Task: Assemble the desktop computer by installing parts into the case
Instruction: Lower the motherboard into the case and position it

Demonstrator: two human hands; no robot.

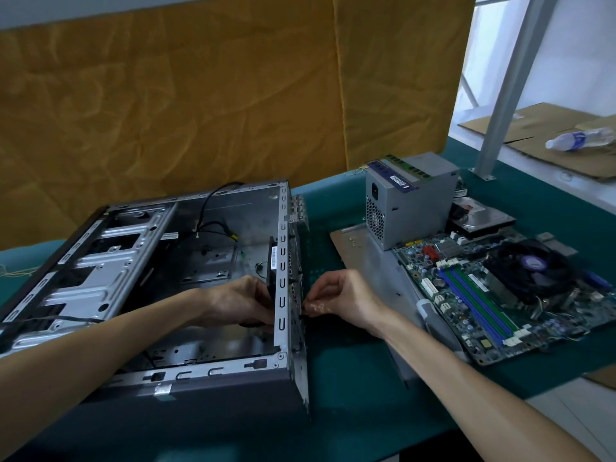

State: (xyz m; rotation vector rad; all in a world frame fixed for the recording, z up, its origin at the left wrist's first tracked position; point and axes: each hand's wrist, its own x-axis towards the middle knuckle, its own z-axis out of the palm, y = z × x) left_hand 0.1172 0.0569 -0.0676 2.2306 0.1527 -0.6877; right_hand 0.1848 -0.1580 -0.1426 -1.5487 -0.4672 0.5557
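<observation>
Head view. The computer case (160,288) lies on its side, open face up, at the left part of the green worktop (350,378), near its front edge. Black cables (213,208) run across the case floor.

The left hand (240,303) reaches inside the case and grips a black fan (272,261) held against the inner face of the rear panel (282,278). The right hand (336,300) is outside that panel, its fingertips (308,308) pinching a small dark fastener at the panel's outer face; the fastener is too small to identify.

On the right part of the worktop, a grey side panel (370,261) lies flat. A power supply (406,201) stands on its far end, with memory modules (398,175) lying on top. A motherboard (500,295) with a CPU cooler fan (530,265) lies toward the right edge, overlapping the panel. A hard drive (483,218) lies behind the motherboard. A plastic bottle (580,139) lies on cardboard (533,128) beyond the far right corner.
</observation>
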